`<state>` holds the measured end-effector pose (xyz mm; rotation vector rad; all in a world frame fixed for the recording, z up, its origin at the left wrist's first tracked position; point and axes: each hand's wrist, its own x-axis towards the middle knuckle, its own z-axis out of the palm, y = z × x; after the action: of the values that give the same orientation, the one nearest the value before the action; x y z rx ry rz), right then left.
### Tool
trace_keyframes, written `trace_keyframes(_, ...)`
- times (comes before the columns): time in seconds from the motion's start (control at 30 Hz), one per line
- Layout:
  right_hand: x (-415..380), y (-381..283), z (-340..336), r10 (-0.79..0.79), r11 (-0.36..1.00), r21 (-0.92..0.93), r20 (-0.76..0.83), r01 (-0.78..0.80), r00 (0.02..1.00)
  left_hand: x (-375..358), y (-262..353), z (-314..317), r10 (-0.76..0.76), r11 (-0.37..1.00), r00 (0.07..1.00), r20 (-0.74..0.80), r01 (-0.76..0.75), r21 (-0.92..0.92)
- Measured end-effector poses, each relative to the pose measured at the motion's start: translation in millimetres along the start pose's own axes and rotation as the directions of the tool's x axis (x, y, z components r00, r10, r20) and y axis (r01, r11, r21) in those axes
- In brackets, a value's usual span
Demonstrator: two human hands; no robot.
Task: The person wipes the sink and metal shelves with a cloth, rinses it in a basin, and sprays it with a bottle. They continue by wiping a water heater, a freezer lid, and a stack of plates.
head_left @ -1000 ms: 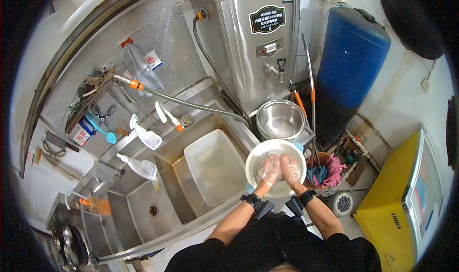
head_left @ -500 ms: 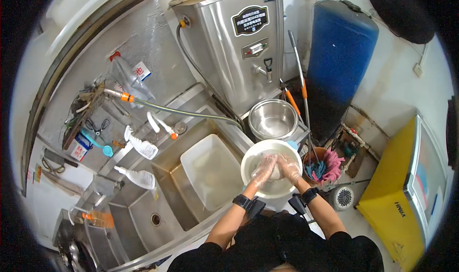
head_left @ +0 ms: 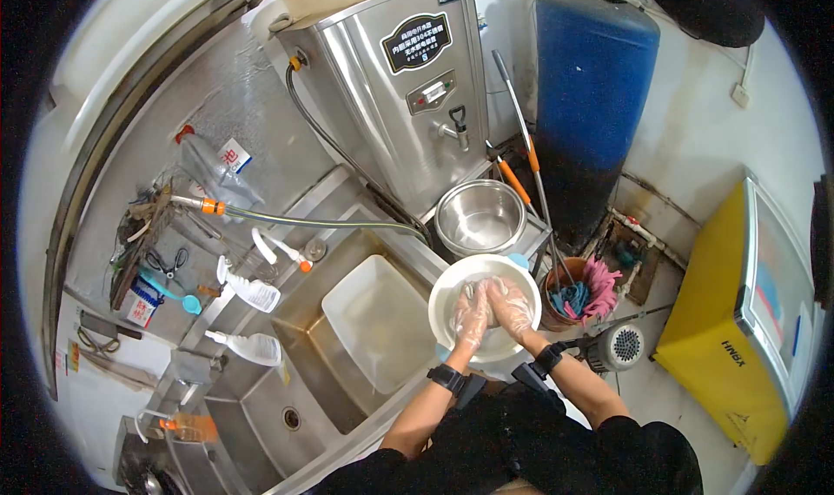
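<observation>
Both forearms reach forward and converge, bare below black sleeves, each wrist wearing a dark band. The left hand (head_left: 472, 314) and right hand (head_left: 510, 306), in thin clear gloves, press side by side, fingers curled downward.

Both hands are in the bowl (head_left: 452, 282), right of the tub (head_left: 373, 321), before the pot (head_left: 480, 217).

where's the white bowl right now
In the head view, the white bowl sits right of the sink's white tub, just below the steel pot, both hands inside it.
</observation>
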<state>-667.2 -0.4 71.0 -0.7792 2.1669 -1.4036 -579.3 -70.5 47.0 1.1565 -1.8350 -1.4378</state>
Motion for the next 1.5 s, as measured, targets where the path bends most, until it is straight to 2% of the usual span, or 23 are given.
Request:
trace_keyframes(0.07, -4.3, -11.5, -2.4, 0.08, 0.997, 0.003, 0.043, -0.08, 0.996, -4.5, 9.5, -1.9, -0.004, 1.0, 1.0, -0.014, 0.004, 0.01)
trace_keyframes(0.13, -13.1, -27.8, -9.0, 0.088, 0.996, -0.027, 0.025, -0.088, 0.996, -8.8, 21.7, -6.5, -0.006, 1.0, 0.999, -0.032, 0.007, 0.019)
trace_keyframes(0.2, -15.0, -31.1, -10.3, 0.096, 0.994, -0.056, 0.009, -0.095, 0.995, -11.9, 33.2, -11.8, -0.111, 0.994, 0.993, 0.046, 0.112, -0.017)
trace_keyframes(0.33, -9.0, -10.9, 0.4, 0.076, 0.994, -0.083, 0.007, -0.075, 0.997, 0.3, 1.7, -5.0, -0.054, 0.998, 0.998, 0.036, 0.055, -0.026)
trace_keyframes(0.5, -8.5, -4.2, 0.2, 0.075, 0.985, -0.159, 0.034, -0.069, 0.997, 0.8, -1.9, -6.8, -0.174, 0.984, 0.984, 0.049, 0.171, 0.059)
trace_keyframes(0.6, -11.9, -5.2, -2.5, 0.032, 0.99, -0.136, 0.067, -0.023, 0.997, -2.8, -6.9, -5.0, -0.085, 0.996, 0.994, 0.074, 0.088, -0.035)
trace_keyframes(0.73, -13.1, 1.5, 0.1, -0.017, 0.99, -0.137, 0.041, 0.022, 0.999, -2.7, -6.4, -7.3, -0.023, 0.999, 0.994, 0.107, 0.02, 0.025)
trace_keyframes(0.8, -12.6, -0.1, -0.3, -0.039, 0.994, -0.104, 0.004, 0.039, 0.999, 0.3, -16.4, -4.6, -0.12, 0.988, 0.987, 0.105, 0.129, -0.088)
trace_keyframes(0.83, -10.5, -2.2, -2.0, -0.039, 0.996, -0.081, 0.003, 0.039, 0.999, 2.2, -16.9, -3.3, -0.116, 0.988, 0.987, 0.11, 0.126, -0.088)
trace_keyframes(0.9, -9.7, -6.5, -3.6, -0.038, 0.997, -0.06, -0.004, 0.038, 0.999, 6.1, -17.8, -1.8, -0.06, 0.957, 0.996, 0.06, 0.075, -0.28)
trace_keyframes(0.93, -10.1, -9.4, -3.8, -0.052, 0.996, -0.073, -0.029, 0.05, 0.998, 5.1, -10.6, -9.6, -0.132, 0.963, 0.987, 0.088, 0.148, -0.226)
trace_keyframes(1.0, -9.4, -13.3, -7.5, -0.065, 0.994, -0.087, -0.055, 0.061, 0.996, 3.7, 0.6, -14.3, -0.118, 0.965, 0.992, 0.033, 0.122, -0.23)
trace_keyframes(1.03, -6.4, -15.6, -12.0, -0.041, 0.995, -0.094, 0.059, 0.046, 0.997, 1.9, 9.1, -17.4, -0.107, 0.968, 0.994, -0.023, 0.098, -0.232)
trace_keyframes(1.07, -4.7, -20.3, -16.2, -0.014, 0.994, -0.101, 0.172, 0.032, 0.985, -7.9, 37.5, -29.2, -0.039, 0.967, 0.999, 0.015, 0.041, -0.253)
trace_keyframes(1.1, -5.7, -26.4, -17.2, -0.013, 0.994, -0.101, 0.172, 0.031, 0.985, -7.2, 36.0, -33.3, -0.039, 0.967, 0.999, 0.016, 0.042, -0.253)
trace_keyframes(1.17, -14.5, -50.7, -15.2, -0.043, 0.996, -0.077, 0.073, 0.048, 0.996, -8.2, 32.4, -43.1, -0.005, 0.934, 0.997, 0.073, 0.03, -0.356)
trace_keyframes(1.2, -16.9, -60.9, -14.6, -0.041, 0.996, -0.078, 0.084, 0.047, 0.996, -8.5, 31.2, -52.3, 0.014, 0.923, 0.993, 0.119, 0.033, -0.383)
trace_keyframes(1.27, -19.1, -76.8, -8.1, -0.161, 0.983, -0.063, 0.137, 0.171, 0.977, -19.6, 47.1, -73.7, -0.052, 0.924, 0.99, 0.135, 0.099, -0.369)
trace_keyframes(1.3, -16.4, -73.0, 4.7, -0.17, 0.984, -0.027, 0.181, 0.178, 0.969, -29.8, 58.5, -86.5, -0.058, 0.932, 0.991, 0.123, 0.098, -0.349)
trace_keyframes(1.37, -19.6, -81.5, 26.2, -0.238, 0.971, 0.03, 0.212, 0.237, 0.948, -22.7, 35.5, -110.3, -0.099, 0.989, 0.995, 0.007, 0.099, -0.11)
trace_keyframes(1.4, -26.4, -93.8, 29.7, -0.248, 0.968, 0.113, 0.272, 0.225, 0.93, -26.7, 29.9, -119.5, -0.026, 1.0, 0.995, -0.092, 0.025, -0.014)
trace_keyframes(1.47, -29.4, -95.2, 59.9, -0.356, 0.934, 0.132, 0.248, 0.332, 0.901, -28.2, 21.8, -144.2, 0.0, 0.999, 0.986, -0.165, -0.009, -0.051)
trace_keyframes(1.5, -31.0, -99.3, 69.5, -0.32, 0.946, 0.157, 0.328, 0.283, 0.889, -37.5, 25.9, -160.2, 0.018, 0.997, 0.983, -0.184, -0.005, 0.072)
